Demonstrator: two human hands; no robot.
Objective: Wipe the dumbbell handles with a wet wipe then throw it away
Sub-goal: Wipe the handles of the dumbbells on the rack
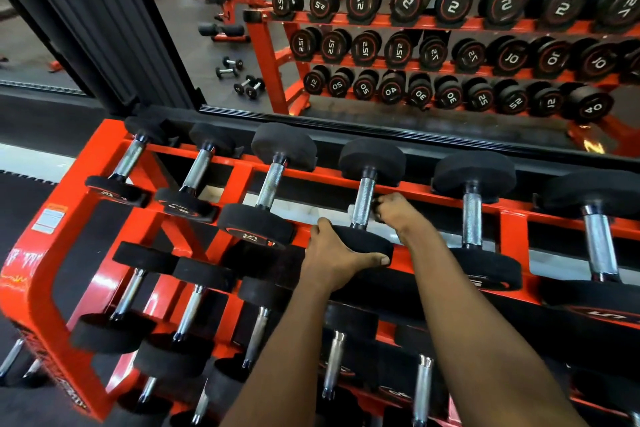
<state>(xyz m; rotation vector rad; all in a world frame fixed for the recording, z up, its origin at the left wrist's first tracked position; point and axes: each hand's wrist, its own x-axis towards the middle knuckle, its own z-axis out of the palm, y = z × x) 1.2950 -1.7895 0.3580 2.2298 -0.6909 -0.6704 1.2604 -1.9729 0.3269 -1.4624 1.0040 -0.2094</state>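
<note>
left hand (332, 253) grips dumbbell head (363, 240) | right fingers (385, 205) curled beside handle (363, 201)

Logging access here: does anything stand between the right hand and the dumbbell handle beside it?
Nothing visible does. The right hand is at the right side of the handle, touching or nearly so. The left hand grips the near head, below the handle.
</note>
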